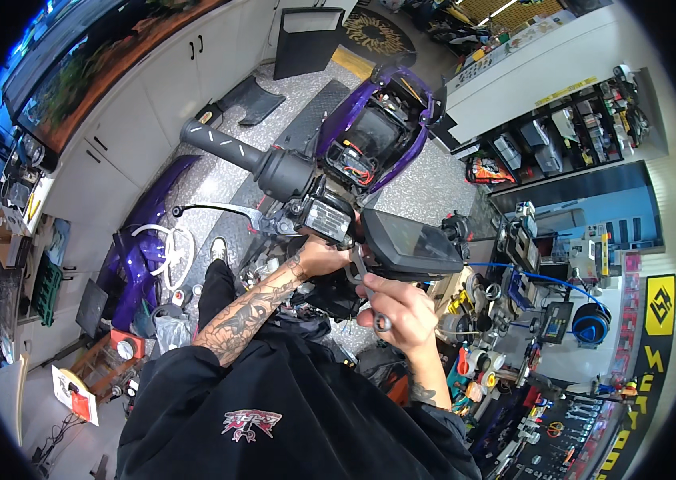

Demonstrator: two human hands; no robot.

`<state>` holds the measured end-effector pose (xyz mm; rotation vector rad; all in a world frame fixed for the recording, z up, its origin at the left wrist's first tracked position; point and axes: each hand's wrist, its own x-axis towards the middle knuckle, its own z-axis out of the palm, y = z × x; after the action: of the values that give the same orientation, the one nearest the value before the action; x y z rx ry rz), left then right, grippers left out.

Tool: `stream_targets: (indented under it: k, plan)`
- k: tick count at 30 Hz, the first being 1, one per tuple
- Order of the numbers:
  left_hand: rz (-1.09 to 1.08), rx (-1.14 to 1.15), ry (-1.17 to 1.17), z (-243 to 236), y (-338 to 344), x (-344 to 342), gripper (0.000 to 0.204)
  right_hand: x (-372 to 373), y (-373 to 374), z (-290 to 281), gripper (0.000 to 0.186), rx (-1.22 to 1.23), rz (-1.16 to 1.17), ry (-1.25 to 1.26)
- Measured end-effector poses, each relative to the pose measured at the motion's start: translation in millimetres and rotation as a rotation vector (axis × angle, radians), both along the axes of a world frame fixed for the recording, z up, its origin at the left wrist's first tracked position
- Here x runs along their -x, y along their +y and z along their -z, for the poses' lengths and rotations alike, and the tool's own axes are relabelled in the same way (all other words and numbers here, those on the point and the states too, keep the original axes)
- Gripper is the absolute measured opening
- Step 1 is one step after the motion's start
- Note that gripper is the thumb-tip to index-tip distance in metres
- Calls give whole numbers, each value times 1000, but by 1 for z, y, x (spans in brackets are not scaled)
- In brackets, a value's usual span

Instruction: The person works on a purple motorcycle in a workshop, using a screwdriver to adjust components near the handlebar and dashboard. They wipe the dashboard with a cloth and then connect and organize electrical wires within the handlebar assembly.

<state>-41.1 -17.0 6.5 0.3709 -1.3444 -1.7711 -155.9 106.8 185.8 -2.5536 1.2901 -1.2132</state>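
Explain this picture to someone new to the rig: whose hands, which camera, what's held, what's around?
No robot here: these are a person's bare hands. The one picture comes from a wide fisheye camera on their head, looking down, so straight edges bend near the rim. The right hand grips a grey metal tool, perhaps a wrench, beside a dark display. The left hand reaches in close by, its fingers partly hidden. Beyond are a black handlebar grip and a lever. Leftward, purple panels and a looped white tube sit low down.
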Motion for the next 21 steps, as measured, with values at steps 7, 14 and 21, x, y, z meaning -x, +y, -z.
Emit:
stream_targets:
  k: [7, 14, 21]
  plan:
    - [-177, 137, -20, -18, 10, 3, 36, -9, -7, 10, 29, 98, -92, 193]
    - [-277, 82, 6, -30, 19, 5, 33, -10, -2, 34, 26, 245, -107, 323]
    - [-284, 171, -42, -33, 11, 2, 25, -15, -2, 43, 34, 323, -132, 361]
